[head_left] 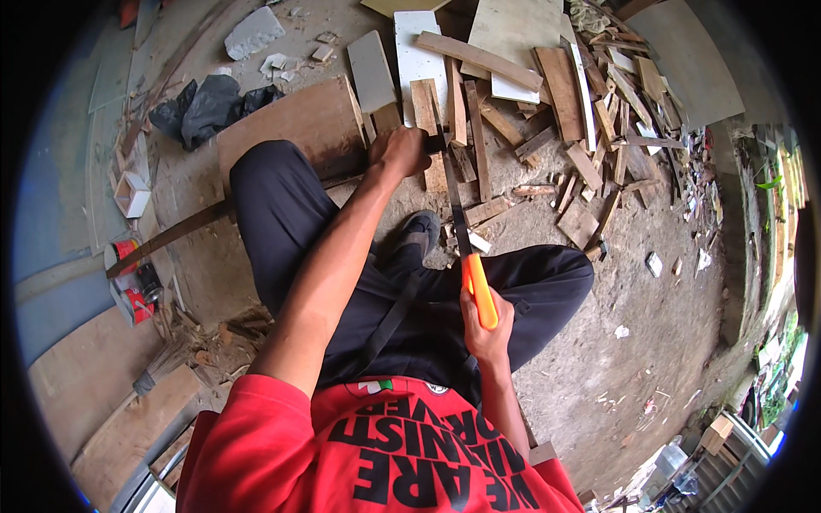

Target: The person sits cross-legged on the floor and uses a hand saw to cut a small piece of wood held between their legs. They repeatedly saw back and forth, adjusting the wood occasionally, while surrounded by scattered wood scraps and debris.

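Observation:
My right hand (489, 329) is closed round the orange handle of a handsaw (479, 291). The saw's dark, narrow blade points away from me and lies across a long dark wooden strip close to its far right end. That strip (184, 232) comes from the left, passes behind my left knee, and ends just right of my left hand (399, 152). My left fist presses round the strip, left of the blade. Beneath the crossing lies a light brown board (437, 175). A wide wooden plank (295, 120) sits beyond my left knee, beside my left hand.
Offcuts and boards (560, 94) are heaped on the dusty floor ahead and to the right. A black plastic bag (205, 109) and a concrete lump (254, 34) lie far left. Red-and-white cans (131, 295) stand at the left; wood scraps (244, 336) lie near my left side.

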Available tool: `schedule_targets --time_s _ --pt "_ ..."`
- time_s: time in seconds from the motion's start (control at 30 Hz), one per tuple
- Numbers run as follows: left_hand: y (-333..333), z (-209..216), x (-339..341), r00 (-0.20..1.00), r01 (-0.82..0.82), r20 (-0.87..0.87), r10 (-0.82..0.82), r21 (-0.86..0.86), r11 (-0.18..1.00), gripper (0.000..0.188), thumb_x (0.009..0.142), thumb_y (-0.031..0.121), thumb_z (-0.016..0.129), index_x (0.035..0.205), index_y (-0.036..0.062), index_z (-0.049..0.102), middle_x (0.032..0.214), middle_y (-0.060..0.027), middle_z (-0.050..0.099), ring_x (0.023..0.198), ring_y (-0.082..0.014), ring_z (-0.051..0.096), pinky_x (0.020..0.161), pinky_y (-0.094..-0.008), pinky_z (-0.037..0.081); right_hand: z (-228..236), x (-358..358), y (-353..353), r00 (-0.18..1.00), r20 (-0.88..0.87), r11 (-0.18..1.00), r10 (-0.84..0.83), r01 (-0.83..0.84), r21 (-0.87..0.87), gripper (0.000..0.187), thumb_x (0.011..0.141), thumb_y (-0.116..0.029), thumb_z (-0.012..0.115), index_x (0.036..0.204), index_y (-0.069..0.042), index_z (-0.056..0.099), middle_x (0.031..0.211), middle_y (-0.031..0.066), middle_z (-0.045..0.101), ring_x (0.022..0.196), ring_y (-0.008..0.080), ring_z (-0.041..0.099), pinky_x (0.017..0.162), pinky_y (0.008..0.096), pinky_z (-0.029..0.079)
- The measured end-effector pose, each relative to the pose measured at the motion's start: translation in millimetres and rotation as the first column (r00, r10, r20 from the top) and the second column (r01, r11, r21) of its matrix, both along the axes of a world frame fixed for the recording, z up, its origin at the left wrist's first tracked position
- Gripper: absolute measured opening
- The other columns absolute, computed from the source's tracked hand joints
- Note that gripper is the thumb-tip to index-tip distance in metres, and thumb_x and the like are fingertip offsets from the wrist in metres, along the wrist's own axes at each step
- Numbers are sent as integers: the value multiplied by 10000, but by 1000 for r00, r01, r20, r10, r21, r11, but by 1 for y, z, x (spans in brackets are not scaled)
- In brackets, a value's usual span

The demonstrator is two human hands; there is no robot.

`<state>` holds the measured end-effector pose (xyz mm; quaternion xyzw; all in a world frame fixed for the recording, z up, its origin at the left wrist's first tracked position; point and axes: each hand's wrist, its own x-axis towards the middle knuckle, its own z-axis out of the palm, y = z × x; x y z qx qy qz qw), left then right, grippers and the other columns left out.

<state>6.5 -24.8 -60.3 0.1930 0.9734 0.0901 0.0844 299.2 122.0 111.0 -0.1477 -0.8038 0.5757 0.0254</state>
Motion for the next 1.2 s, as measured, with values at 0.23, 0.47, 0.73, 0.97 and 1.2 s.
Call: schedule_targets --time_s 0.23,0.47,0.73,0.97,1.2 --pt "10 19 8 992 -63 118 54 80 995 179 666 120 683 802 14 729 809 -236 702 805 -371 714 749 -478 570 4 -10 7 1000 -16 1000 7 -8 -17 240 894 -112 662 726 23 556 546 111 503 458 163 462 474 326 385" --pt "12 57 8 973 -106 209 100 14 994 257 749 143 619 967 137 755 971 -160 727 952 -333 705 796 -444 573 -6 -113 -15 999 33 999 5 -3 -35 323 925 -197 641 733 51 567 517 134 491 480 150 462 494 361 400" --pt "3 11 34 996 78 -36 -81 -87 993 148 777 198 658 631 197 684 579 -64 654 485 -104 626 400 -314 491 -26 -52 -16 990 113 957 -89 116 -265 182 932 -123 616 819 19 598 611 -7 512 565 60 457 521 262 384" --pt "9 4 17 993 96 67 -94 -39 995 131 788 161 638 686 170 719 651 -68 699 560 -150 674 482 -330 535 -45 -58 -35 997 -59 992 -54 47 -115 218 916 -109 659 757 -5 553 577 -20 469 550 51 388 487 261 346" --pt "15 24 1 996 -24 85 23 15 1000 121 742 198 640 769 128 735 845 -131 730 789 -260 720 663 -384 555 -86 -66 -9 999 -37 980 -18 10 -197 218 921 -109 665 758 -8 560 628 -20 507 572 58 415 516 269 359"
